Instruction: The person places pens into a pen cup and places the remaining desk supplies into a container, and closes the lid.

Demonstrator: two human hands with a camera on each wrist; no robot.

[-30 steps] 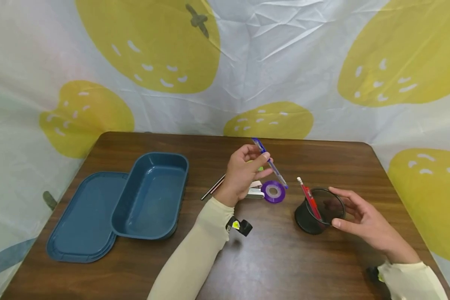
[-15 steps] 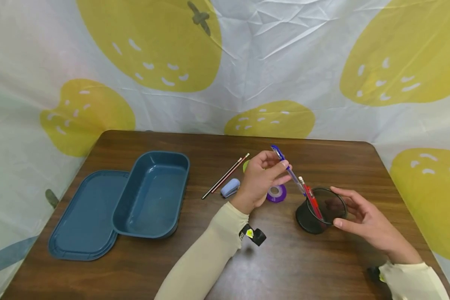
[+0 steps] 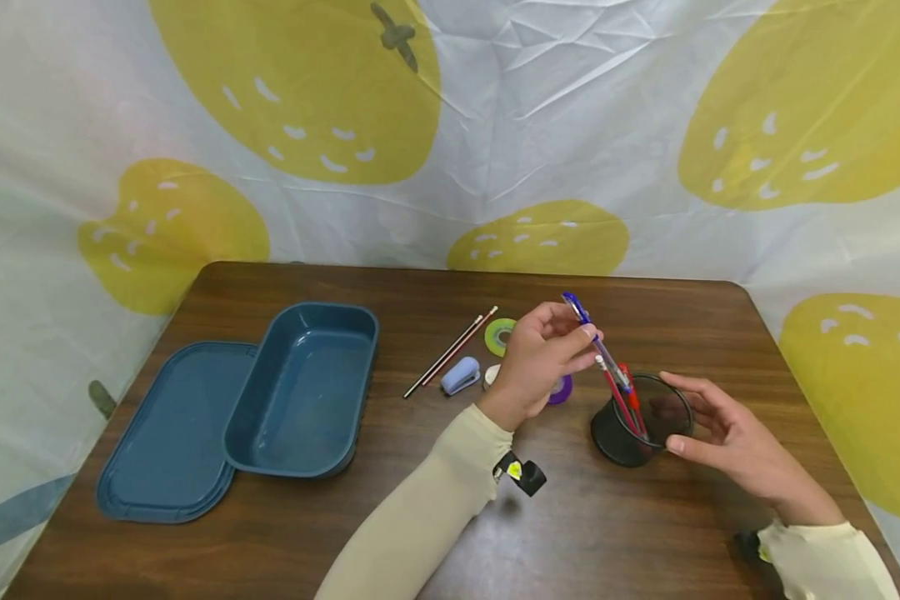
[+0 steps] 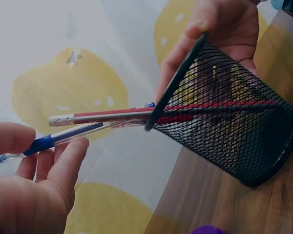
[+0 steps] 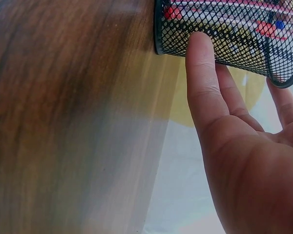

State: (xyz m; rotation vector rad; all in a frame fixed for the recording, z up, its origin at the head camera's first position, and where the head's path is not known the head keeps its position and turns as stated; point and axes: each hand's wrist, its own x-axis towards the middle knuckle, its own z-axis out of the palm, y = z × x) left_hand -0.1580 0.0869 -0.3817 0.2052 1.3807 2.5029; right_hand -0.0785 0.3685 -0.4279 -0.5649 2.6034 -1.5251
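Note:
In the head view my left hand (image 3: 540, 358) pinches a clear pen with a blue cap (image 3: 577, 309) between thumb and fingers. The pen's lower end reaches the mouth of a black mesh pen cup (image 4: 224, 107). Inside that cup lean a red pencil with a white eraser (image 4: 93, 117) and a red pen (image 3: 630, 392). My right hand (image 3: 735, 446) holds the cup by its right side, thumb and fingers about the rim. From the right wrist view, a finger (image 5: 201, 73) touches the mesh wall.
Two pencils (image 3: 450, 352), a light blue stapler-like item (image 3: 461, 376), a green tape roll (image 3: 499, 336) and a purple tape roll (image 3: 562, 390) lie on the wooden table (image 3: 540, 542). A blue tray (image 3: 300, 400) overlaps its lid (image 3: 167, 442) at the left. A patterned sheet (image 3: 345, 225) hangs behind.
My left hand has carried the blue pen rightward and brought its lower end to the cup's mouth. The right hand and cup have barely moved.

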